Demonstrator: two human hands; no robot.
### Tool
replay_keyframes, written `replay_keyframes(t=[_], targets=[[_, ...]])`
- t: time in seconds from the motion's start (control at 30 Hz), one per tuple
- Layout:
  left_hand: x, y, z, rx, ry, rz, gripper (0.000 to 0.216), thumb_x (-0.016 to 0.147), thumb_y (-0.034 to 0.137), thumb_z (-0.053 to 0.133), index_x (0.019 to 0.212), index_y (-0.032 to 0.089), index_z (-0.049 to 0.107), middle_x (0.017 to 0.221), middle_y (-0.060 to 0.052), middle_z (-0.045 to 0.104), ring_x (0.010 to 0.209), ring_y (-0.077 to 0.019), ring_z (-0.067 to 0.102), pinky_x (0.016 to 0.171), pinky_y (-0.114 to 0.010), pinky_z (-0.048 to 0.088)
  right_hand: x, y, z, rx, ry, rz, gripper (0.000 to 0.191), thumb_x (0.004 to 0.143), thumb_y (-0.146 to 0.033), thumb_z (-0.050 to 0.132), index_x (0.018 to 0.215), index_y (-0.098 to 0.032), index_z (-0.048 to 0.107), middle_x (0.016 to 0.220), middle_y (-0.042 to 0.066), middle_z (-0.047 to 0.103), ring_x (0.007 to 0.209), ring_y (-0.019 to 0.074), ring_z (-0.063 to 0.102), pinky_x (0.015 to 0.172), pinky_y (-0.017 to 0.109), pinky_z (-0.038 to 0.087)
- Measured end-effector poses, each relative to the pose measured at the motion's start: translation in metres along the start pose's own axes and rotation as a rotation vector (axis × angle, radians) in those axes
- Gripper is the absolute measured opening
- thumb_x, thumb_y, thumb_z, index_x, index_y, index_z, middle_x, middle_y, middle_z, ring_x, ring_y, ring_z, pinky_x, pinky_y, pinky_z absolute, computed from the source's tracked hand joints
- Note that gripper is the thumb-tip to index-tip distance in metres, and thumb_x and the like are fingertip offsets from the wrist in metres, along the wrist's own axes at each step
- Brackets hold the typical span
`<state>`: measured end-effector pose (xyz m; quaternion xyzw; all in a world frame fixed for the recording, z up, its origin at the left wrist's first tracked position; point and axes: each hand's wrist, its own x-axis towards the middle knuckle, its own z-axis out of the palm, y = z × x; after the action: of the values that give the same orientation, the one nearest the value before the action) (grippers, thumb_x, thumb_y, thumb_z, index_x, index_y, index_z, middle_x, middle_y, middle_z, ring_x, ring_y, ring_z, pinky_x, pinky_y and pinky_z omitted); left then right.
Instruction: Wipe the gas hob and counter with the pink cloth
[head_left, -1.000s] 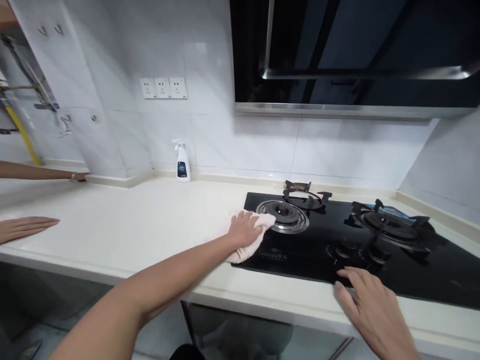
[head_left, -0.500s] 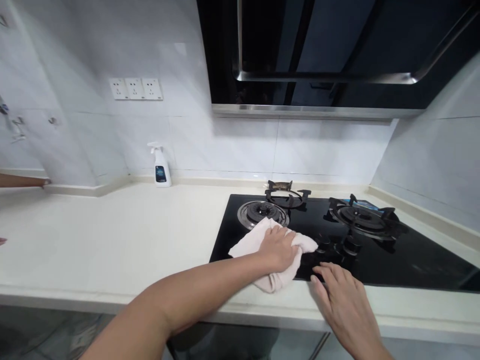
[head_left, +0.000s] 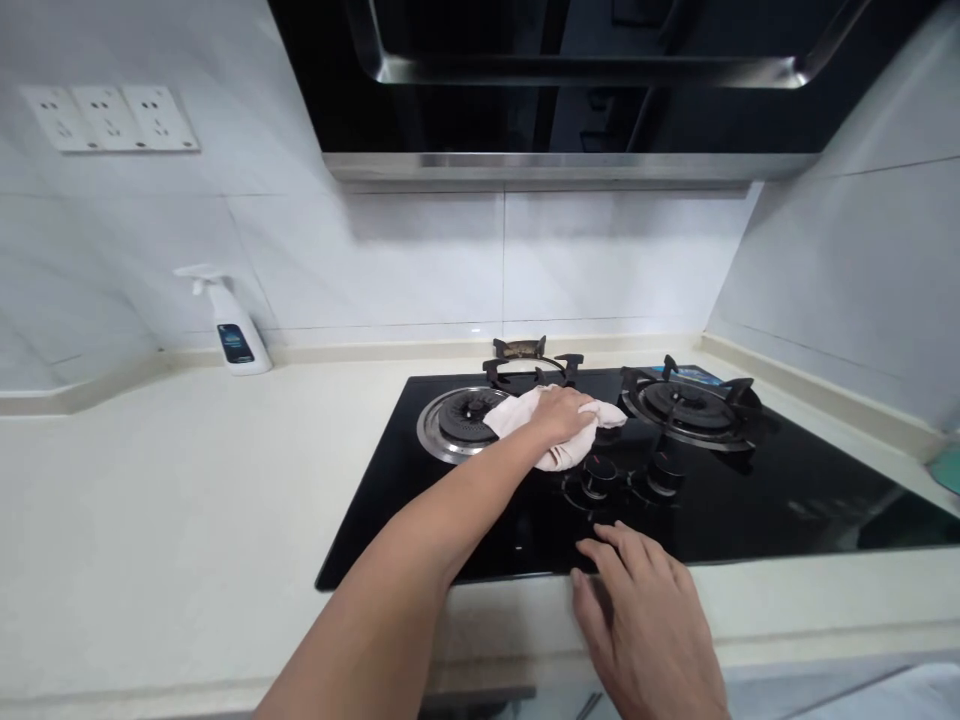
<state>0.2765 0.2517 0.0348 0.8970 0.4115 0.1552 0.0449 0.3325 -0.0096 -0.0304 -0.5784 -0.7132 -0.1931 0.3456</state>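
Pale-pink cloth bunched in L grip on glass hob, R hand open at hob edge.

Item count: one left hand, one right hand, one cloth, one spray bottle. The stove has two burners and two knobs. Three wall sockets are fitted.

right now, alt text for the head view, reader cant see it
The left hand presses a pale cloth onto a black glass gas hob beside a burner; the right hand rests at the hob's front edge. A white spray bottle stands on the counter.
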Motion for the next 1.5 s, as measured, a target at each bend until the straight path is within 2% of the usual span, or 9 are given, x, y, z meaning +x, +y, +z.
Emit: replay_keyframes(t=[0.13,0.3,0.7,1.0,1.2,1.27,1.33,1.43,1.5], targets=[[0.007,0.000,0.002,-0.005,-0.041,0.052,0.046,0.103,0.046,0.043,0.142,0.029,0.061,0.151,-0.002,0.059,0.139,-0.0252,0.048,0.119,-0.043,0.033,0.003,-0.001,-0.005,0.019,-0.013,0.020,0.023,0.099,-0.033,0.050,0.112,-0.024,0.066,0.118,0.009,0.068,0.118,0.0313,0.058,0.095,0.048,0.044],[-0.019,0.008,-0.003,0.014,-0.064,0.035,0.049,0.105,0.047,0.036,0.147,0.032,0.057,0.157,-0.001,0.053,0.144,-0.0249,0.043,0.120,-0.044,0.031,0.003,0.000,-0.006,0.045,-0.002,0.024,0.023,0.100,-0.031,0.050,0.112,-0.022,0.067,0.118,0.010,0.068,0.117,0.0291,0.060,0.094,0.045,0.045],[-0.128,0.031,-0.022,0.046,0.037,-0.178,0.048,0.105,0.043,0.031,0.138,0.027,0.062,0.147,-0.009,0.057,0.134,-0.0317,0.047,0.116,-0.054,0.033,0.001,0.002,-0.003,0.048,-0.074,0.091,0.030,0.100,-0.035,0.044,0.109,-0.024,0.069,0.119,0.008,0.068,0.113,0.0259,0.060,0.095,0.043,0.043],[-0.226,0.044,-0.038,0.007,0.061,-0.152,0.049,0.103,0.049,0.035,0.140,0.029,0.059,0.149,-0.011,0.054,0.136,-0.0331,0.046,0.115,-0.056,0.034,-0.002,0.011,-0.001,0.060,-0.152,0.068,0.042,0.105,-0.043,0.034,0.115,-0.022,0.069,0.121,0.009,0.067,0.110,0.0252,0.058,0.093,0.043,0.042],[-0.269,0.020,-0.065,-0.169,-0.027,-0.028,0.068,0.096,0.059,0.051,0.154,0.023,0.046,0.158,-0.014,0.048,0.146,-0.0360,0.041,0.120,-0.057,0.031,-0.001,0.012,-0.003,0.055,-0.170,0.075,0.040,0.105,-0.042,0.034,0.115,-0.023,0.068,0.121,0.008,0.066,0.110,0.0240,0.058,0.094,0.042,0.043],[-0.279,0.007,-0.079,-0.321,0.003,-0.042,0.077,0.094,0.055,0.056,0.160,0.019,0.037,0.163,-0.014,0.044,0.148,-0.0315,0.042,0.122,-0.048,0.033,0.000,0.014,-0.004,0.070,-0.181,0.092,0.040,0.104,-0.043,0.035,0.113,-0.022,0.069,0.120,0.008,0.065,0.110,0.0238,0.058,0.096,0.042,0.044],[-0.293,-0.007,-0.092,-0.432,0.101,-0.068,0.073,0.096,0.047,0.055,0.159,0.018,0.037,0.163,-0.013,0.044,0.146,-0.0261,0.046,0.121,-0.040,0.037,0.003,0.011,-0.005,0.052,-0.138,0.130,0.041,0.102,-0.045,0.038,0.113,-0.021,0.070,0.123,0.011,0.062,0.115,0.0261,0.057,0.098,0.045,0.044],[-0.325,-0.033,-0.107,-0.383,0.233,-0.081,0.057,0.098,0.044,0.049,0.150,0.020,0.051,0.156,-0.011,0.054,0.142,-0.0254,0.050,0.121,-0.041,0.038,0.014,-0.016,-0.006,0.022,-0.023,0.132,0.042,0.099,-0.049,0.045,0.118,-0.020,0.071,0.134,0.016,0.057,0.127,0.0314,0.051,0.103,0.052,0.042],[-0.350,-0.051,-0.111,-0.291,0.266,-0.115,0.053,0.100,0.047,0.046,0.144,0.019,0.056,0.150,-0.011,0.059,0.140,-0.0275,0.052,0.121,-0.045,0.038,0.027,-0.051,-0.006,0.048,-0.064,0.051,0.043,0.098,-0.049,0.050,0.127,-0.022,0.068,0.145,0.015,0.052,0.136,0.0338,0.044,0.109,0.055,0.037]])
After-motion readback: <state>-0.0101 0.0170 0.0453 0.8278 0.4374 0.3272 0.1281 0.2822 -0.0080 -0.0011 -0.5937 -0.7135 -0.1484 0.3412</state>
